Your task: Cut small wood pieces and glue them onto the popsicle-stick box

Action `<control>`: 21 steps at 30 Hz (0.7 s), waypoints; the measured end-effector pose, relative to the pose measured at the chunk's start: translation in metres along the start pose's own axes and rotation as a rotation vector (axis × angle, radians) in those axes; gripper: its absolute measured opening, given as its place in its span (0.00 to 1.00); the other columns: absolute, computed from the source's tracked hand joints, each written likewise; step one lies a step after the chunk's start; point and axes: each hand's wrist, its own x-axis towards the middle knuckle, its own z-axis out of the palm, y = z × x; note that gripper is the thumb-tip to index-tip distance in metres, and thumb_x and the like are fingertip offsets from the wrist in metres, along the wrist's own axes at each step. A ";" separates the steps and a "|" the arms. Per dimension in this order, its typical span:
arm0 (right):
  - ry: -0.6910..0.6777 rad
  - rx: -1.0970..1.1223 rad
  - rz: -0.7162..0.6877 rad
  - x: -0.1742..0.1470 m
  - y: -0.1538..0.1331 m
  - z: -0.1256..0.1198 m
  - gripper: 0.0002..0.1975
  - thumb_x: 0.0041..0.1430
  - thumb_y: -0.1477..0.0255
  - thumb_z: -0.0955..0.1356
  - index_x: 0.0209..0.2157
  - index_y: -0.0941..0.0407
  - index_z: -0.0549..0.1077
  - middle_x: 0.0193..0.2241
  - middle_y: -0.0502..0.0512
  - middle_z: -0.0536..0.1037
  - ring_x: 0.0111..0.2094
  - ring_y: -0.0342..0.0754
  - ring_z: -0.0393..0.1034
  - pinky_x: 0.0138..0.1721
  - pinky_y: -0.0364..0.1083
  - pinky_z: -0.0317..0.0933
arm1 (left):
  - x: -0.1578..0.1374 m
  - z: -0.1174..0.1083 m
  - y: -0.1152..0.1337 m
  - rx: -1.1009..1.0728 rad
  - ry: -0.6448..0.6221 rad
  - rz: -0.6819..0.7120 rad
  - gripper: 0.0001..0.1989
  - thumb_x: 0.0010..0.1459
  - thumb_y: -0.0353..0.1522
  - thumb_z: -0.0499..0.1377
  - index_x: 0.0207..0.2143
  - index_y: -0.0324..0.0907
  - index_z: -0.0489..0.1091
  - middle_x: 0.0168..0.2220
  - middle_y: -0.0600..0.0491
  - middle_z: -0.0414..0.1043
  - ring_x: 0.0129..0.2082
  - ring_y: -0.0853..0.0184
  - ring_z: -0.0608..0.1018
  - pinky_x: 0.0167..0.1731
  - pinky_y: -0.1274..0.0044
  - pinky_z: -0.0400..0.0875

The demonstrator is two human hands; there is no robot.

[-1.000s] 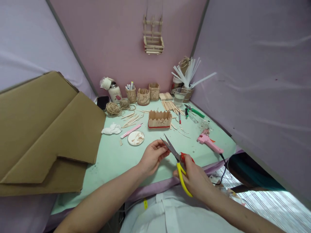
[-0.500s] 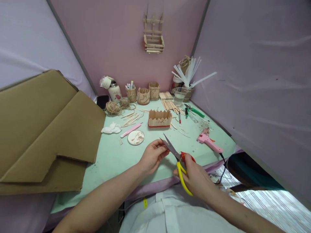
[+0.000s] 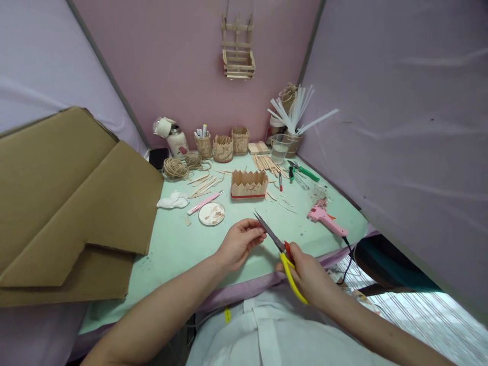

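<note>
My right hand (image 3: 305, 272) grips a pair of scissors (image 3: 271, 235) with one yellow and one red handle; the blades point up and left and are nearly closed. Just left of the blades, my left hand (image 3: 244, 241) is closed in a pinch at the fingertips. Whatever it pinches is too small to make out. Beyond both hands stands a small wooden box (image 3: 249, 185) with a zigzag top edge and a red band round its base. A round white dish (image 3: 212, 214) with wood scraps lies left of it, beside a pink craft knife (image 3: 205, 203).
A pink glue gun (image 3: 327, 219) with its cord lies at the right. Wooden sticks (image 3: 268, 165), green-handled pliers (image 3: 307, 173) and a clear cup (image 3: 280, 150) sit at the back right. Twine (image 3: 175, 168), a bottle (image 3: 177, 142) and large cardboard (image 3: 114, 198) occupy the left.
The scissor blades have closed from a wider spread. My left hand stays in nearly the same place, and the view has shifted slightly.
</note>
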 end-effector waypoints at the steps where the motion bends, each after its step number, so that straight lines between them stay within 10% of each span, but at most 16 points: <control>1: 0.001 0.032 -0.010 0.001 0.002 -0.001 0.09 0.57 0.65 0.60 0.29 0.52 0.53 0.24 0.48 0.70 0.26 0.45 0.64 0.28 0.42 0.53 | 0.000 0.000 0.000 0.005 0.000 0.002 0.11 0.42 0.30 0.67 0.29 0.37 0.70 0.28 0.53 0.71 0.27 0.75 0.72 0.33 0.81 0.67; 21: 0.011 0.252 -0.073 -0.001 -0.004 -0.005 0.10 0.58 0.62 0.58 0.27 0.53 0.53 0.22 0.44 0.58 0.24 0.41 0.52 0.26 0.42 0.52 | -0.002 0.000 0.006 0.120 0.057 0.069 0.12 0.43 0.33 0.66 0.32 0.41 0.70 0.29 0.56 0.67 0.29 0.75 0.69 0.31 0.81 0.65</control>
